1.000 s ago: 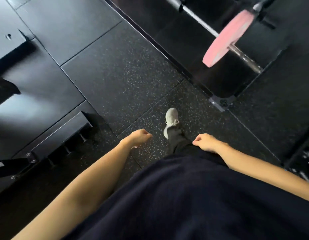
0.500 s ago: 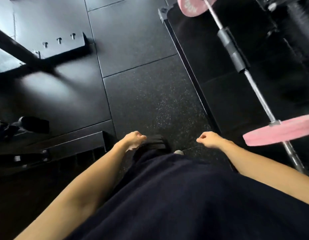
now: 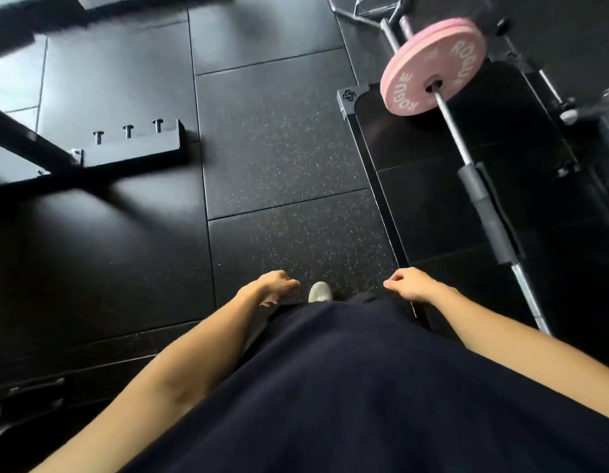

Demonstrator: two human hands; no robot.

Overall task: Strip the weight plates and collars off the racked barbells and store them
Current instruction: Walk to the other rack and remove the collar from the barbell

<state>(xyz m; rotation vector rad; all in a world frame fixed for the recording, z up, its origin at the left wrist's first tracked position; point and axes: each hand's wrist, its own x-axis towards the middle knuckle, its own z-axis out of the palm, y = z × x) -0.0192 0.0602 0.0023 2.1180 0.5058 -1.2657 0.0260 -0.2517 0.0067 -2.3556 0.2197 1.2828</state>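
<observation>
A barbell [image 3: 454, 131] runs from the upper right down toward the right edge, with a black foam pad [image 3: 483, 213] wrapped on its shaft. At its far end sit pink weight plates [image 3: 432, 66] lettered ROGUE; two seem stacked. No collar is visible. My left hand [image 3: 274, 286] and my right hand [image 3: 410, 285] hang low in front of my dark shirt, fingers loosely curled, holding nothing. Both hands are well short of the plates.
A black platform [image 3: 374, 186] with a raised edge lies under the barbell at right. A black rack foot [image 3: 132, 153] with three pegs stands at left. More bars [image 3: 367, 15] lie at the top. My pale shoe [image 3: 319, 291] rests on speckled rubber flooring [image 3: 279, 148].
The view has swung along the barbell: the near pink plate has left the frame and the far pink plates now face me at upper right. Both hands stay hanging and hold nothing.
</observation>
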